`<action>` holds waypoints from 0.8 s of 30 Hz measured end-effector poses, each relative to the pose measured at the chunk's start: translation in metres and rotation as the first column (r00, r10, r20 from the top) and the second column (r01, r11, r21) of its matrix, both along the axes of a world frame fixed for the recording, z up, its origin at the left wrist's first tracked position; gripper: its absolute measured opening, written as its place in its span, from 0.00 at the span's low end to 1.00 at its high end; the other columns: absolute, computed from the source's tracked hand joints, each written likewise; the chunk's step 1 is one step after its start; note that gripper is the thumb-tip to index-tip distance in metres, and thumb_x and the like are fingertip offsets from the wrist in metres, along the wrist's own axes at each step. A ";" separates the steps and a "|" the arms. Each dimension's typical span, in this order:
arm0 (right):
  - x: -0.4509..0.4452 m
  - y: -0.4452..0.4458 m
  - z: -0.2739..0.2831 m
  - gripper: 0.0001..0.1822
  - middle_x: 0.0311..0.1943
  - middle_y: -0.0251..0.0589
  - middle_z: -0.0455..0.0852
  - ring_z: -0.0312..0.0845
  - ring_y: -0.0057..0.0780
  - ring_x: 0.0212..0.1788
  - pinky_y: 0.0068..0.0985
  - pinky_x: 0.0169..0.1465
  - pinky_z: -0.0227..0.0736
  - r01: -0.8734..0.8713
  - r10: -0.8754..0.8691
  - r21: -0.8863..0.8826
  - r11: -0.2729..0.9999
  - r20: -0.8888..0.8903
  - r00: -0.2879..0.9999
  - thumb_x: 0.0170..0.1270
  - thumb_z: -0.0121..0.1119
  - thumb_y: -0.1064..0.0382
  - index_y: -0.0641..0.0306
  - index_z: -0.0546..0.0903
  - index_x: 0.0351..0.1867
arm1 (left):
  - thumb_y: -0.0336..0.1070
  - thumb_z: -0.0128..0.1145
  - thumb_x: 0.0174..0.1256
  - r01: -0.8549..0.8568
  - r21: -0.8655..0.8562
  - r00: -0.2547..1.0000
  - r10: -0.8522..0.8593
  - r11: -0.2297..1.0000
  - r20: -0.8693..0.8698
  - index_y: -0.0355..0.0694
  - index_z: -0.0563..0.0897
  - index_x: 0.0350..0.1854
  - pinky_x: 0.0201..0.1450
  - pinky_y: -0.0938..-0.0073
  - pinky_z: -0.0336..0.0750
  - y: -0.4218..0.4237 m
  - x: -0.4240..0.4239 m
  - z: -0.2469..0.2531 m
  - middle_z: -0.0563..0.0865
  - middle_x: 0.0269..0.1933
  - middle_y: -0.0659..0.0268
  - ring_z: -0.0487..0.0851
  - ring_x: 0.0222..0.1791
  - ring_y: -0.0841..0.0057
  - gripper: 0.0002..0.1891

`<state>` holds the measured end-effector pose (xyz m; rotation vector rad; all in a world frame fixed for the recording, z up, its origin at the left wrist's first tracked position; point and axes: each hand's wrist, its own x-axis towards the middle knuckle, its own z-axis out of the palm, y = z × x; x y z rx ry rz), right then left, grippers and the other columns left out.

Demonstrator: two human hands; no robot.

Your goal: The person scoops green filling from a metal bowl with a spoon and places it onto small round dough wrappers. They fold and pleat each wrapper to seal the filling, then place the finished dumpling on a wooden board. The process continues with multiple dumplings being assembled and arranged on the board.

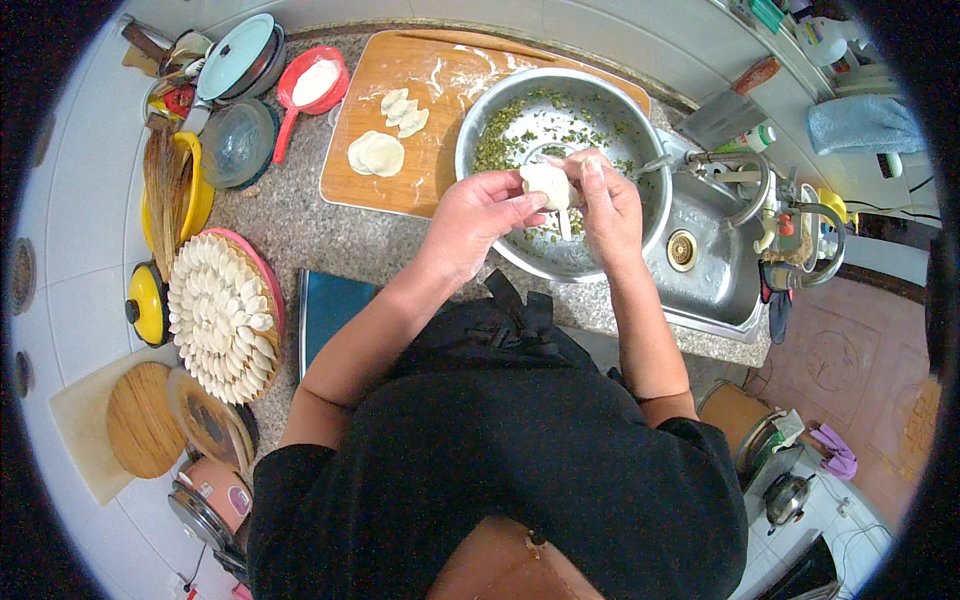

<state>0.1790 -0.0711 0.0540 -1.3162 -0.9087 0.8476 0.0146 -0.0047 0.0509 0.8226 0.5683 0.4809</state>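
Observation:
Over a large metal bowl with chopped green filling round its inside, my left hand and my right hand hold a dough wrapper between their fingertips. A pale, narrow handle-like piece points down below the wrapper; what it belongs to is hidden. On the floured wooden board, left of the bowl, lie several folded dumplings in a short row and a small stack of round wrappers. The bowl rests partly on the board.
A round tray of dumplings stands far left, near a yellow pot. A red scoop of flour sits beside the board. The metal sink with its faucet is right of the bowl. A cleaver leans behind.

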 end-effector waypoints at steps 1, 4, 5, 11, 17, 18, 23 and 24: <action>0.001 0.000 -0.001 0.03 0.33 0.37 0.81 0.77 0.24 0.36 0.20 0.40 0.71 -0.023 0.021 0.042 0.999 0.049 0.999 0.61 0.64 0.72 0.68 0.86 0.35 | 0.31 0.60 0.67 -0.015 -0.023 1.000 0.016 1.000 0.022 0.29 0.79 0.56 0.52 0.77 0.80 0.000 0.000 -0.001 0.85 0.49 0.62 0.84 0.47 0.77 0.17; 0.002 -0.004 -0.001 0.04 0.34 0.37 0.81 0.76 0.24 0.37 0.19 0.41 0.70 -0.061 0.045 0.071 0.996 0.206 0.978 0.61 0.63 0.72 0.69 0.86 0.36 | 0.30 0.60 0.67 -0.001 -0.018 1.000 0.002 1.000 0.031 0.29 0.78 0.56 0.53 0.76 0.80 0.000 -0.001 -0.002 0.84 0.51 0.61 0.84 0.48 0.76 0.17; 0.002 -0.006 0.001 0.04 0.34 0.37 0.81 0.76 0.24 0.38 0.19 0.42 0.70 -0.042 0.035 0.020 0.999 0.263 0.964 0.61 0.63 0.72 0.69 0.86 0.36 | 0.30 0.59 0.67 0.008 -0.010 1.000 -0.007 1.000 0.019 0.29 0.78 0.56 0.53 0.76 0.80 -0.001 -0.001 -0.002 0.84 0.51 0.61 0.84 0.48 0.76 0.17; -0.003 -0.006 0.000 0.04 0.32 0.35 0.81 0.74 0.22 0.37 0.19 0.41 0.69 -0.002 -0.011 0.068 0.998 0.197 0.980 0.61 0.64 0.71 0.68 0.87 0.36 | 0.28 0.58 0.68 0.002 -0.025 1.000 -0.002 1.000 0.025 0.28 0.77 0.57 0.54 0.75 0.80 -0.005 -0.002 -0.003 0.84 0.52 0.60 0.83 0.50 0.74 0.17; -0.001 -0.010 -0.001 0.04 0.32 0.35 0.81 0.75 0.23 0.36 0.20 0.40 0.70 -0.017 0.001 0.085 0.996 0.185 0.983 0.62 0.64 0.71 0.68 0.87 0.36 | 0.29 0.58 0.69 -0.011 -0.062 0.997 0.016 0.998 0.081 0.28 0.75 0.59 0.57 0.73 0.80 -0.007 -0.004 -0.001 0.83 0.53 0.59 0.83 0.52 0.72 0.18; -0.001 -0.010 -0.001 0.04 0.32 0.35 0.81 0.75 0.23 0.36 0.20 0.40 0.70 -0.027 0.004 0.098 0.995 0.234 0.972 0.62 0.64 0.71 0.68 0.87 0.36 | 0.29 0.57 0.69 -0.003 -0.056 0.998 0.006 0.998 0.066 0.28 0.75 0.59 0.57 0.73 0.79 -0.006 -0.005 -0.003 0.83 0.53 0.59 0.83 0.53 0.72 0.18; -0.006 -0.010 -0.001 0.03 0.30 0.34 0.81 0.74 0.20 0.33 0.19 0.35 0.67 0.045 -0.077 0.111 0.993 0.302 0.950 0.61 0.65 0.70 0.68 0.87 0.34 | 0.29 0.58 0.69 -0.011 -0.049 0.998 0.014 0.999 0.069 0.28 0.75 0.58 0.59 0.72 0.79 -0.009 -0.005 0.000 0.82 0.55 0.58 0.82 0.54 0.71 0.18; -0.006 -0.008 -0.002 0.04 0.30 0.34 0.81 0.73 0.20 0.32 0.19 0.34 0.66 0.047 -0.091 0.152 0.987 0.300 0.949 0.61 0.65 0.70 0.68 0.86 0.33 | 0.29 0.58 0.69 -0.025 -0.061 0.996 0.030 0.998 0.078 0.28 0.75 0.58 0.59 0.72 0.78 -0.009 -0.005 -0.001 0.82 0.55 0.58 0.82 0.55 0.71 0.18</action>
